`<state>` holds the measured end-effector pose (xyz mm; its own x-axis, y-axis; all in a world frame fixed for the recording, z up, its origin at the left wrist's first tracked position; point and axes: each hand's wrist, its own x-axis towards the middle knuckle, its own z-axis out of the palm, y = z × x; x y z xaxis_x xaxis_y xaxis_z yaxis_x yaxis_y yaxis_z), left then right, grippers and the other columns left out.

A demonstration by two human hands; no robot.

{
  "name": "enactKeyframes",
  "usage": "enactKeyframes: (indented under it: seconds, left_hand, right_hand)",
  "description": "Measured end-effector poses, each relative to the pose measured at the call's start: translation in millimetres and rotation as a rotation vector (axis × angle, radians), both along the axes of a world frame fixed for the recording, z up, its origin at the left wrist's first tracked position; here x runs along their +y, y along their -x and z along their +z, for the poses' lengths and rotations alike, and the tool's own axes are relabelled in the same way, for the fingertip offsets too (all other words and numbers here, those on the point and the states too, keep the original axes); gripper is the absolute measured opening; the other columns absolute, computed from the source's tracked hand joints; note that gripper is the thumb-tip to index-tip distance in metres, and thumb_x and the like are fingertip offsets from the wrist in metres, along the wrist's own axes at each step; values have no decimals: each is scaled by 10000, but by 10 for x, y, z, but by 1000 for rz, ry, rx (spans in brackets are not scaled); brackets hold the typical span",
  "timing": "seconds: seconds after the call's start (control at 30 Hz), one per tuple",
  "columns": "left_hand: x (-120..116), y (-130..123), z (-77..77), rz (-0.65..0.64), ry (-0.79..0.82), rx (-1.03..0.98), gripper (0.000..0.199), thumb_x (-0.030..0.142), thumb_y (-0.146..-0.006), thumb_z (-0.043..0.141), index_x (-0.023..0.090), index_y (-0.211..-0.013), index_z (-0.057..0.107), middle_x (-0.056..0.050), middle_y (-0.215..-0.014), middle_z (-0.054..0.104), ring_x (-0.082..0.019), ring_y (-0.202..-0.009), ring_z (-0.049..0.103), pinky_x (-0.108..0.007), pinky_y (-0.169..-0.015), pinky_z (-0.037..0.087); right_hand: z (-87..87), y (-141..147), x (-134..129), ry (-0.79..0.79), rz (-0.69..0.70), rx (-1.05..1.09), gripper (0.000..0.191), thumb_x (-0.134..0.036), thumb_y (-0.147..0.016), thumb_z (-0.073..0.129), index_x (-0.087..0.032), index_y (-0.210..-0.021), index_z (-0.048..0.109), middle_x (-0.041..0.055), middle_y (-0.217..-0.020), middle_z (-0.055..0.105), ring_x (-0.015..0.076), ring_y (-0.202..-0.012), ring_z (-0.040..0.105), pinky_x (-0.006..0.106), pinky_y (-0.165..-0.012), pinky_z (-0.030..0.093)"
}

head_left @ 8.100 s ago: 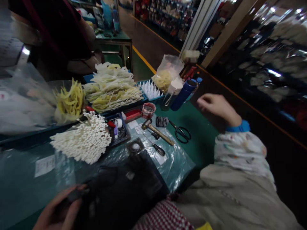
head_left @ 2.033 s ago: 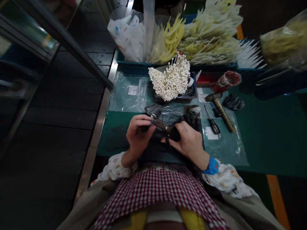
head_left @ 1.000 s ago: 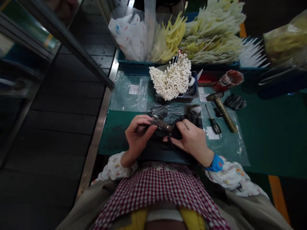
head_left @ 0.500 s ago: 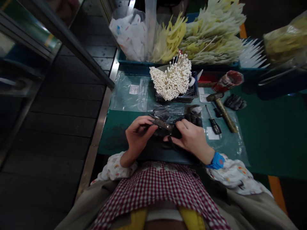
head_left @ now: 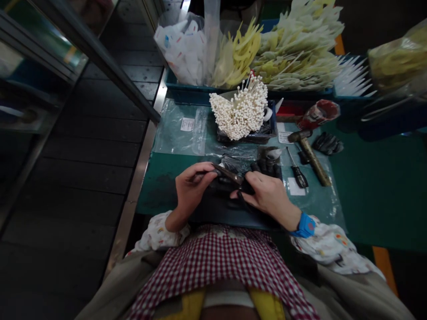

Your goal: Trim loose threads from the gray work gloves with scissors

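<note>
Green covers the worktable (head_left: pixel 376 191), which reaches across the view beyond the checked apron (head_left: pixel 220 262). Along its far side stands a broad heap of pale, leaf-like pieces (head_left: pixel 300 53), with a clear bag of white pieces (head_left: pixel 185 53) towards the left. Nearer lies a fan-shaped bundle of white-tipped stems (head_left: pixel 238 113), straight beyond the hands.

Over a dark, flat surface (head_left: pixel 227 214) close to the apron, both forearms angle inward and the hands face each other. The right hand (head_left: pixel 271 192) is bent around the dark handles of the scissors (head_left: pixel 231 174), knuckles up, thumb reaching towards the left hand (head_left: pixel 191 184); its wrist wears a blue band (head_left: pixel 305 226). The left hand rises from the wrist with fingers curled and the thumb brought in to meet the fingertips, a narrow pinch at the tip end of the blades. Whatever is between those fingers is too dark to tell. The scissors are between the hands, blades directed left and slightly away from the body.

To the right, a hammer (head_left: pixel 312 155) rests slanted on clear plastic, and just beside it lies a smaller screwdriver (head_left: pixel 297 173) with a black handle.
</note>
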<state>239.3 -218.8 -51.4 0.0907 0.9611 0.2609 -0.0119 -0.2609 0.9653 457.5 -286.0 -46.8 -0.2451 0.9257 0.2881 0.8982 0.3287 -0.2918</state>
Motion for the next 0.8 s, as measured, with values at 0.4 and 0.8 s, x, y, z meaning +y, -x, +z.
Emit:
enactKeyframes:
  seconds: [0.4,0.8]
  left_hand:
    - [1,-7,46,-8,62,-86,204,313,-800,901,197,-878,752,-31,-893,813,-171,-852,799,-235,-736,656]
    - [8,-3,-25,33,-112,-94,138,217,-850,855,202,-841,718,-13,-895,739,-141,-883,740,-251,-794,600]
  right_hand:
    - [72,-9,2,49,-6,137,687,-816,-1015,321,-204,-840,579,30,-720,605,167,-622,568,290,-572,343]
    - [-46,122,-111,-86,-129,-24,736,-824,-1008,336,-173,-887,659,46,-741,620,172,-658,570,294,-570,304]
